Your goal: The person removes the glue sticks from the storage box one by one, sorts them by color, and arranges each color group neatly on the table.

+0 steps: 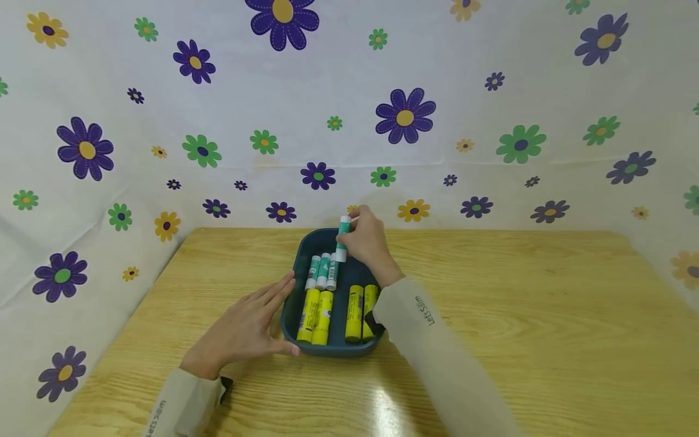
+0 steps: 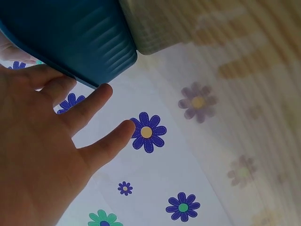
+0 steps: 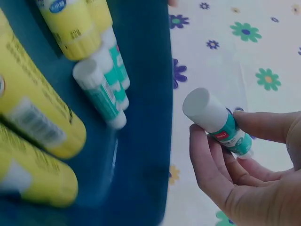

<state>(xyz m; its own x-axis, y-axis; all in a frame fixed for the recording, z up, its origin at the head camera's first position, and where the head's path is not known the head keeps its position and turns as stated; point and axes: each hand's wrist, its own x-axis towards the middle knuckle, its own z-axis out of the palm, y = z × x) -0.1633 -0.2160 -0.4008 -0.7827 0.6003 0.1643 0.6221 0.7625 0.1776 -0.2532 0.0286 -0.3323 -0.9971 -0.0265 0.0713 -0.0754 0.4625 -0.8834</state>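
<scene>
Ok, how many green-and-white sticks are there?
4 green-and-white sticks: three side by side at the far left of the tray, one in the right hand. The right arm may hide more.

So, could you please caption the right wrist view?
Right hand holds a green tube; more tubes lie in a blue tray.

The place was an indoor table corner, screened by a creased white sheet (image 1: 333,73) printed with purple, green and yellow daisies (image 1: 405,118), which ran behind and along both sides of a wood-grain table (image 1: 546,315). Glue sticks (image 1: 354,312) in a dark blue plastic tray (image 1: 338,351) suggested a craft or stationery desk; home, office or studio could not be told.
</scene>
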